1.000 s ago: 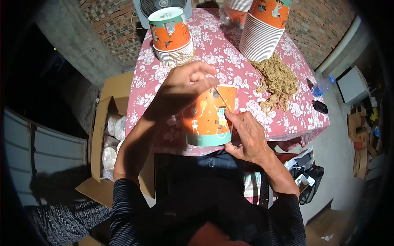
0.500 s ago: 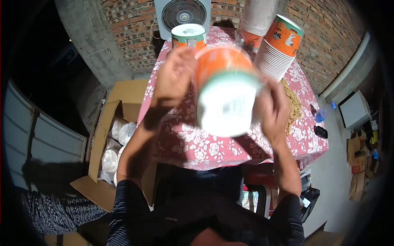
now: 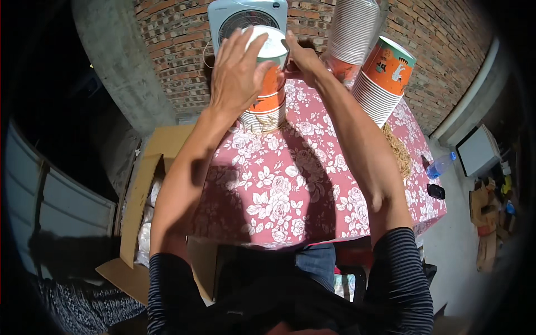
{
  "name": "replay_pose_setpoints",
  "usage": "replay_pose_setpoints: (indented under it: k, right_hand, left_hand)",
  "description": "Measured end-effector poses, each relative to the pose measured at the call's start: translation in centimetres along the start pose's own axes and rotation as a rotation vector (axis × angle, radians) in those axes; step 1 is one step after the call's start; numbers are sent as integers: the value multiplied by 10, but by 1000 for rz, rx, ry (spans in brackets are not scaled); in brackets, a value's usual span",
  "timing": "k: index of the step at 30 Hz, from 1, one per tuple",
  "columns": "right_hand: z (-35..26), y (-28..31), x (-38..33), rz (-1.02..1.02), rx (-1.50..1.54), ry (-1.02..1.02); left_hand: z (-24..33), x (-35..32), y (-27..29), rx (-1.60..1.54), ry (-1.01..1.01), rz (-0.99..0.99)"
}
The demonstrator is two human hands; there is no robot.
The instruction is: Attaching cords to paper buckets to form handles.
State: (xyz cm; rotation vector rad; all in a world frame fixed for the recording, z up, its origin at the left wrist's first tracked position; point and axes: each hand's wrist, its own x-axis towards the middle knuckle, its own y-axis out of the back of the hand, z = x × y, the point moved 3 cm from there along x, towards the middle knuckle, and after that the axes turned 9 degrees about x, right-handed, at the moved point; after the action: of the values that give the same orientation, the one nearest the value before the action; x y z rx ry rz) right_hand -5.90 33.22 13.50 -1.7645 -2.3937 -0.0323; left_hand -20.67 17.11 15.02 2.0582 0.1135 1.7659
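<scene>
An upside-down paper bucket [image 3: 272, 49], orange and green with a white base, tops a short stack of nested buckets [image 3: 267, 105] at the table's far left. My left hand [image 3: 235, 75] lies against its left side and upper edge, fingers stretched, thumb on the near side. On the opposite side my right hand [image 3: 304, 57] holds the bucket with its thumb up; its other fingers are mostly hidden. Tan strands, which look like rubber bands, lie around the foot of this stack.
A taller stack of buckets [image 3: 385, 75] stands at the right, beside plastic-wrapped buckets [image 3: 353, 33] and a pile of tan strands [image 3: 397, 152]. A fan [image 3: 223, 14] is behind the table. An open carton [image 3: 137, 206] stands left; a plastic bottle [image 3: 441, 166] is at right.
Both hands have carried the bucket from the near middle of the table away and leftward, onto the short stack. It was tilted with its base toward me; now its base faces up.
</scene>
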Motion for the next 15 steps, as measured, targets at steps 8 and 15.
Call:
replay_pose_setpoints:
  k: [8, 15]
  right_hand:
    - [-3, 55, -68, -12, -791, 292]
    - [-89, 208, -79, 535, -1319, 1172]
  left_hand:
    - [-50, -29, -68, -110, 73, -288]
    - [-18, -30, -67, -47, 58, -133]
